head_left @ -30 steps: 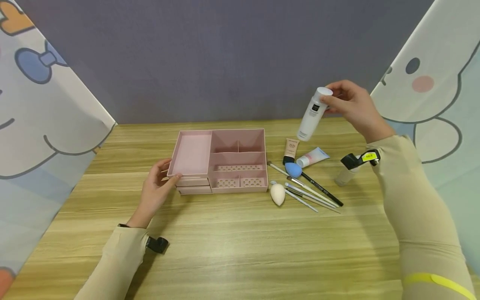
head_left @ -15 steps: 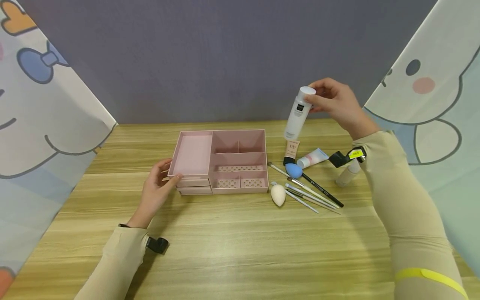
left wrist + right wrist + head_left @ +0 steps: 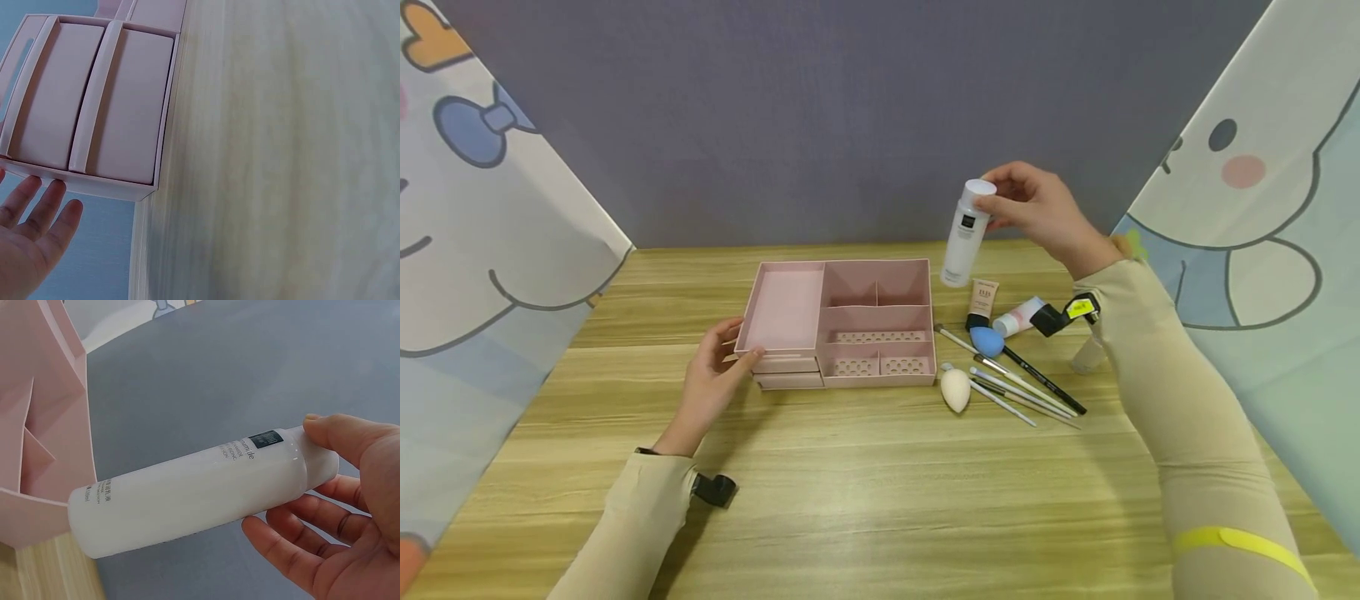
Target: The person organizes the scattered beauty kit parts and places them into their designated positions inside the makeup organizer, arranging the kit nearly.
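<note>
My right hand (image 3: 1037,212) grips a white lotion bottle (image 3: 964,250) by its cap, thumb on the near side. It hangs slightly tilted just right of the pink makeup organizer's (image 3: 786,308) back corner. In the right wrist view, the lotion bottle (image 3: 187,494) shows a small black label, with the organizer's wall (image 3: 44,425) beyond its base. My left hand (image 3: 707,379) rests at the organizer's left front corner, thumb at the front edge. The left wrist view shows its nearly straight fingers (image 3: 53,215) against the side, below two drawers (image 3: 128,106).
Right of the organizer lie a BB cream tube (image 3: 982,302), a pale tube (image 3: 1018,317), a blue makeup sponge (image 3: 987,341), a cream sponge (image 3: 956,390) and several brushes (image 3: 1026,387). A small bottle (image 3: 1088,356) is partly hidden by my right sleeve. A grey wall (image 3: 850,125) stands behind.
My right hand has carried the lotion bottle leftward toward the organizer, and the bottle is now more upright. The left hand and the organizer have stayed put.
</note>
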Demonstrator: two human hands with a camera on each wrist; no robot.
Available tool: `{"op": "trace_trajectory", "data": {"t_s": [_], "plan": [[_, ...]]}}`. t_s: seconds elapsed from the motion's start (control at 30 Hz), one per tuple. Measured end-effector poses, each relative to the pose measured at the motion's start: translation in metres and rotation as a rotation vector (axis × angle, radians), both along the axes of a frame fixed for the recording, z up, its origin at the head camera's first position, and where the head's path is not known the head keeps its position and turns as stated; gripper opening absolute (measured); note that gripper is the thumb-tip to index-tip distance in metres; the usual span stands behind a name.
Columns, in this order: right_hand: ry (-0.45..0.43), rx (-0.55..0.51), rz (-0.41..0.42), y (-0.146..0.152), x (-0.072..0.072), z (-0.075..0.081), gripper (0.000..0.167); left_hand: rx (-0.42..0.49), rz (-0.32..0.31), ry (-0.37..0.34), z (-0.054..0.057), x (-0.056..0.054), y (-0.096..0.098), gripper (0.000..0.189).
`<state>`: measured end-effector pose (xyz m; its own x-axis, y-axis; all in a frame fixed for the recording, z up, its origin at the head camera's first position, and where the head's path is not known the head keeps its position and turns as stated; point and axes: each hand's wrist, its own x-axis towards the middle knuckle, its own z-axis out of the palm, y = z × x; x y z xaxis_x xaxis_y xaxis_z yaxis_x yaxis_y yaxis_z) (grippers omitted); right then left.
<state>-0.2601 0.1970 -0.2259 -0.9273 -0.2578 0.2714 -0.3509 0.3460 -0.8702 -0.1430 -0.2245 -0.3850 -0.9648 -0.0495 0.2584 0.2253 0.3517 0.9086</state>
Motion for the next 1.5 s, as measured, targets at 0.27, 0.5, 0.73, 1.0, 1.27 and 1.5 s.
{"op": "trace_trajectory", "data": {"t_s": [0.27,0.5,0.73,1.0,1.27,1.5], "plan": [[-0.028,0.005,0.037,-0.018,-0.005,-0.005,0.029,-0.004,-0.005,0.013,0.0,-0.001,-0.002,0.051],[-0.044,0.003,0.067,-0.035,-0.007,-0.008,0.032,0.007,-0.006,0.005,-0.001,0.0,-0.004,0.052],[-0.041,-0.028,0.102,-0.05,-0.011,-0.013,0.03,0.008,-0.005,0.016,-0.001,0.001,-0.004,0.051],[-0.036,-0.07,0.134,-0.065,-0.012,-0.018,0.028,0.018,-0.007,0.023,-0.001,0.001,-0.004,0.051],[-0.046,-0.116,0.158,-0.079,-0.012,-0.024,0.026,0.008,-0.009,0.017,-0.001,0.001,-0.002,0.052],[-0.044,-0.138,0.157,-0.091,-0.015,-0.028,0.026,0.006,-0.008,0.02,-0.001,0.0,-0.002,0.051]]}}
